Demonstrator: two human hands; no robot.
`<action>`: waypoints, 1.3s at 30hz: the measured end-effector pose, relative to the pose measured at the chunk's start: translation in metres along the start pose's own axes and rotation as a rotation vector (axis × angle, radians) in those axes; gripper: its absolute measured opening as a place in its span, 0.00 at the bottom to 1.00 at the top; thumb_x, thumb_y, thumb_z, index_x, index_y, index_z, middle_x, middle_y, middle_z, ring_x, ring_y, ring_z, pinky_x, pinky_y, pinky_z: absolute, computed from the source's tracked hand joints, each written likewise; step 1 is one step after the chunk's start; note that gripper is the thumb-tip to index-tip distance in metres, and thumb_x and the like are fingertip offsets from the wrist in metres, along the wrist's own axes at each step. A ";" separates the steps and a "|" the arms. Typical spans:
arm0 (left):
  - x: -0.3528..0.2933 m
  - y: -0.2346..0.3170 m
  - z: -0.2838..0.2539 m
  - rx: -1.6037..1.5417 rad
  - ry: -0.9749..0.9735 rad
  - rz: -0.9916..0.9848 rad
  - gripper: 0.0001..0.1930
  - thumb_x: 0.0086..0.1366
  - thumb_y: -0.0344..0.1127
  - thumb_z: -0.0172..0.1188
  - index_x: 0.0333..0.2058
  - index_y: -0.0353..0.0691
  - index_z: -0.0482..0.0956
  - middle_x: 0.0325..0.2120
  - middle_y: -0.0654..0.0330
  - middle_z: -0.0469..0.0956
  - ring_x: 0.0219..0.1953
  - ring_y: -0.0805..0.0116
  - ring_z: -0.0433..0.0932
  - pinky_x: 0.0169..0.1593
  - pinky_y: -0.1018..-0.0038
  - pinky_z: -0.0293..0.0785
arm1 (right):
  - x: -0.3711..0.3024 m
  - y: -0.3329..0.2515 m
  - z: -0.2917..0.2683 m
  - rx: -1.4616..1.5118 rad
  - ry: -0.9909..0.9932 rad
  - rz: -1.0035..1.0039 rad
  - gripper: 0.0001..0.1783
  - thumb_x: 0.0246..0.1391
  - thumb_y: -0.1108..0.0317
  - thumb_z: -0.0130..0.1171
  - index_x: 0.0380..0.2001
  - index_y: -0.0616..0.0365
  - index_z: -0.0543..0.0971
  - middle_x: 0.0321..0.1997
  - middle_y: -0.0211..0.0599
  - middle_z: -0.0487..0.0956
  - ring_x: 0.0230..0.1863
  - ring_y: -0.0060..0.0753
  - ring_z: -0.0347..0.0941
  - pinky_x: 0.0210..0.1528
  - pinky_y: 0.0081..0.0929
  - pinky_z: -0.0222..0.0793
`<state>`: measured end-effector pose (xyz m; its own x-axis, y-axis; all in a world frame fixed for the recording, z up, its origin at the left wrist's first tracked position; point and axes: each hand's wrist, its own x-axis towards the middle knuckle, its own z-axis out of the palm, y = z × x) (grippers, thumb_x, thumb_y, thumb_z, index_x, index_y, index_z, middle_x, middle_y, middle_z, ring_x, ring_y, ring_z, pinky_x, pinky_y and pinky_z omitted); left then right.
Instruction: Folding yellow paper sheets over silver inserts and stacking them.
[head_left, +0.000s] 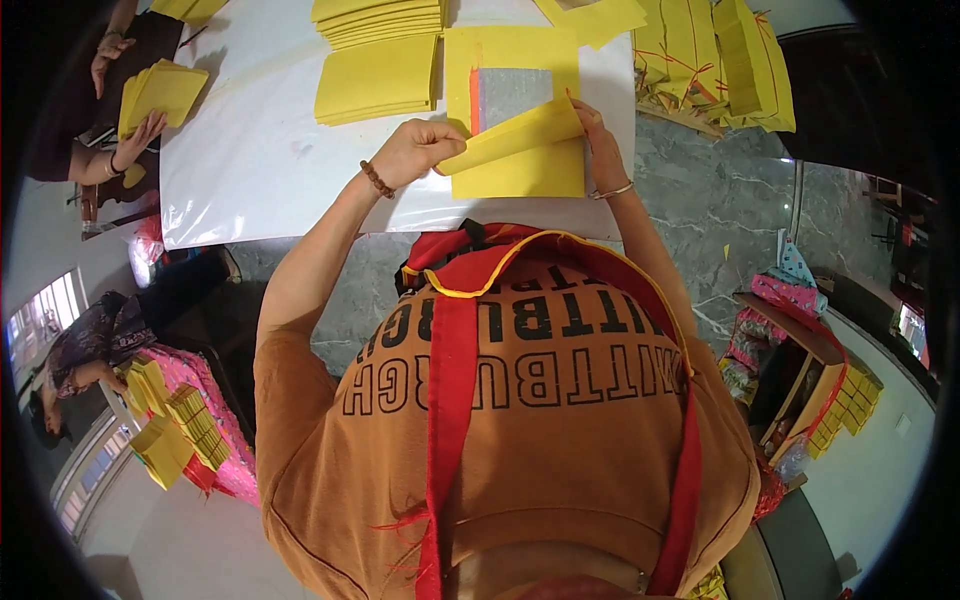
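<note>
In front of me a sheet of yellow paper (517,180) lies on the white-covered table (270,205). A grey sheet (520,95) with orange and purple strips at its left side rests on it. Over the lower part of the grey sheet, a folded yellow paper flap (520,136) is raised at a slant. My left hand (422,150) pinches the flap's left end, fingers closed. My right hand (603,150) grips the flap's right end; its thumb is partly hidden.
Stacks of yellow paper (376,80) stand left of the sheet. More tied yellow bundles (690,60) are at the far right. Another person's hand (140,140) holds yellow papers at the table's left. A person stands farther left by pink cloth (205,400).
</note>
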<state>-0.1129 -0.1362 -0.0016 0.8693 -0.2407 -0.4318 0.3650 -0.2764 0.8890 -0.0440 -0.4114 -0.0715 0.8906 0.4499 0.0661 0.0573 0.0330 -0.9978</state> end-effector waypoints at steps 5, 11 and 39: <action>-0.001 0.007 0.000 0.015 -0.024 0.005 0.08 0.60 0.34 0.54 0.31 0.36 0.79 0.21 0.71 0.74 0.24 0.84 0.69 0.29 0.85 0.66 | 0.000 0.004 -0.004 -0.049 -0.033 -0.050 0.29 0.62 0.49 0.35 0.47 0.64 0.73 0.57 0.42 0.63 0.61 0.35 0.55 0.63 0.29 0.47; 0.000 0.004 -0.001 0.000 -0.020 -0.012 0.09 0.58 0.34 0.56 0.31 0.34 0.79 0.21 0.68 0.74 0.24 0.82 0.69 0.28 0.83 0.66 | 0.002 0.002 -0.004 -0.008 -0.040 -0.052 0.24 0.59 0.54 0.43 0.47 0.62 0.73 0.58 0.42 0.64 0.61 0.36 0.56 0.62 0.31 0.49; -0.053 -0.007 0.041 0.773 0.305 0.649 0.13 0.55 0.31 0.52 0.40 0.37 0.74 0.33 0.55 0.77 0.37 0.57 0.74 0.41 0.67 0.69 | -0.043 -0.062 -0.010 -0.294 -0.357 -0.174 0.12 0.43 0.74 0.60 0.35 0.54 0.78 0.40 0.32 0.78 0.47 0.37 0.72 0.52 0.31 0.62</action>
<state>-0.1755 -0.1597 0.0090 0.9081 -0.3406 0.2436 -0.4186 -0.7222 0.5507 -0.0814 -0.4413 -0.0122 0.6490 0.7398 0.1772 0.3618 -0.0953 -0.9274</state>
